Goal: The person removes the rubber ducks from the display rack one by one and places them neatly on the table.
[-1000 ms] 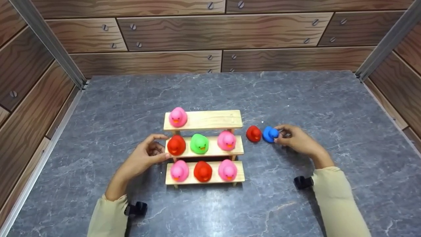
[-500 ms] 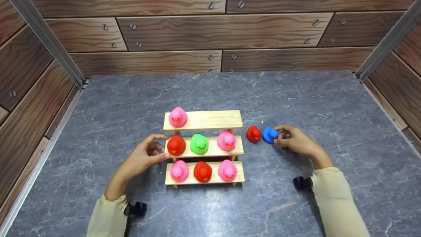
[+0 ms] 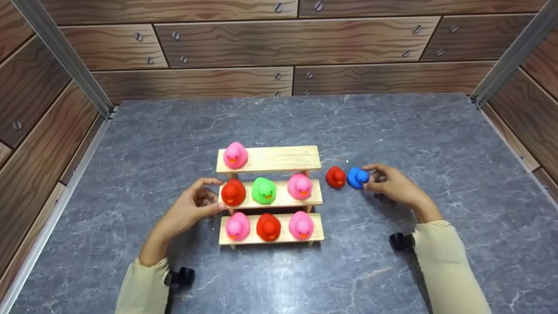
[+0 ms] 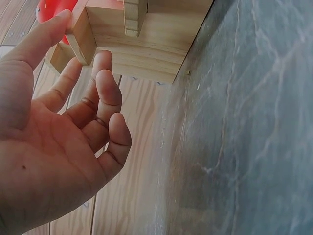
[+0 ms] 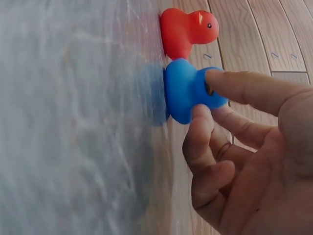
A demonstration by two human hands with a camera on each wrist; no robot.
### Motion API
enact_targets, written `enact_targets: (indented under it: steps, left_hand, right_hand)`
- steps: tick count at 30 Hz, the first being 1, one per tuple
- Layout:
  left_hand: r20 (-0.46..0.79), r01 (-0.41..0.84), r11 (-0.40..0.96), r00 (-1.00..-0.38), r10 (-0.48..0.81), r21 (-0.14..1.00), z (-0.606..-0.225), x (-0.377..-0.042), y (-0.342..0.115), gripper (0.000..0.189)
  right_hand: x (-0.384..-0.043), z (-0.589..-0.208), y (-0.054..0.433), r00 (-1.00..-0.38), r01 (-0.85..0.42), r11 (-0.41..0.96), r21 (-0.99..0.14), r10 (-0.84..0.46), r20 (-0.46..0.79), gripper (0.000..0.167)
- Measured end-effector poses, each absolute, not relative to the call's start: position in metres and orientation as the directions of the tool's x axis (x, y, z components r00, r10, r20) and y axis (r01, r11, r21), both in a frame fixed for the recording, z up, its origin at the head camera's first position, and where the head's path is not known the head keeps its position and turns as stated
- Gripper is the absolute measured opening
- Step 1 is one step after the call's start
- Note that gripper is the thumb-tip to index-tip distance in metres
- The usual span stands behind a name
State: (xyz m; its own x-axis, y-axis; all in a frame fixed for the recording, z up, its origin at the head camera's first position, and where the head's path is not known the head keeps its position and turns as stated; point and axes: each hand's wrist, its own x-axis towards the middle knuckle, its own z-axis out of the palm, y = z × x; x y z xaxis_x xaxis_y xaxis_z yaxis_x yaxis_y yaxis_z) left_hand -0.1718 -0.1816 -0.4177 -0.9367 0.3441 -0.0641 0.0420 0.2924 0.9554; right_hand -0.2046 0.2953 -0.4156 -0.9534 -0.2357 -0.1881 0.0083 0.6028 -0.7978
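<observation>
My right hand [image 3: 394, 185] pinches a blue rubber duck [image 3: 357, 178] by its head between thumb and fingers. In the right wrist view the blue duck [image 5: 180, 90] sits on the tabletop, close beside a red rubber duck [image 5: 183, 32]. A three-tier wooden display stand [image 3: 283, 158] stands left of them. My left hand [image 3: 187, 209] holds the left end of its middle tier with thumb and index finger, near another red duck [image 3: 233, 192]; the other fingers are bent and free in the left wrist view.
A pink duck [image 3: 236, 155] sits on the top tier's left. The middle tier also bears a green duck [image 3: 264, 190] and a pink duck [image 3: 300, 186]. Pink, red and pink ducks line the bottom tier [image 3: 253, 240]. Wood-patterned walls [image 3: 279, 43] enclose the grey marbled table [image 3: 174, 131].
</observation>
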Motion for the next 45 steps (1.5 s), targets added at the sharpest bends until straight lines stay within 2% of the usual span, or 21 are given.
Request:
enact_targets:
  steps: [29,45]
  left_hand:
    - [-0.055,0.055,0.289,-0.932,0.358,0.956,-0.419,-0.172,-0.182,0.054]
    - [-0.045,0.060,0.281,-0.934,0.353,0.958,-0.417,-0.171,-0.181,0.053]
  right_hand:
    - [-0.189,-0.381,0.295,-0.964,-0.005,0.570,-0.821,-0.221,-0.147,0.053]
    - [-0.180,-0.369,0.257,-0.966,-0.044,0.410,-0.911,-0.251,-0.066,0.050]
